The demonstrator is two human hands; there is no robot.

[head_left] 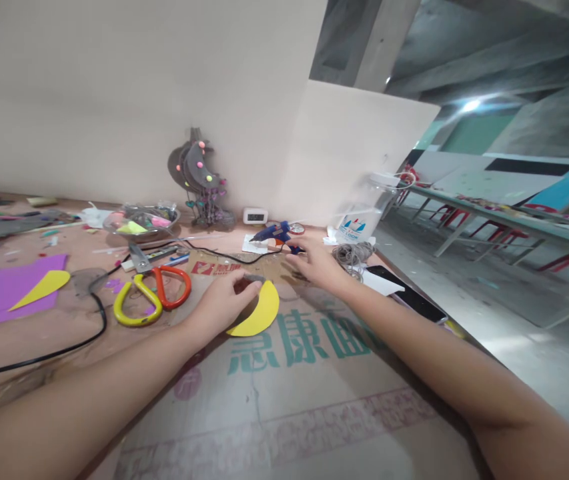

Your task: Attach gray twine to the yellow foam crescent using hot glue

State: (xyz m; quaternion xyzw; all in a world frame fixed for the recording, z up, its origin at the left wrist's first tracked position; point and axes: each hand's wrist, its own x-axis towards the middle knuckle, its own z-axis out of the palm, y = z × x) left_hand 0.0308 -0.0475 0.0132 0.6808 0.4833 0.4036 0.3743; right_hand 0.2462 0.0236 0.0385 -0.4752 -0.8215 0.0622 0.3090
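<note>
My left hand is closed on a yellow crescent-shaped craft piece, thumb and fingers at its upper end; a strip of grey shows along the top by the fingertips. My right hand reaches out to the handle of a blue glue gun, its fingers apart around the handle's end. The gun lies with its nozzle over a small white sheet, and a black cord runs from it to the left. Both hands are above a printed cardboard sheet.
Scissors with yellow and orange handles lie at left, near purple sheets. Behind stand a bowl of supplies, a grey moon ornament and a small clock. Grey yarn, a phone and a plastic tub are at right.
</note>
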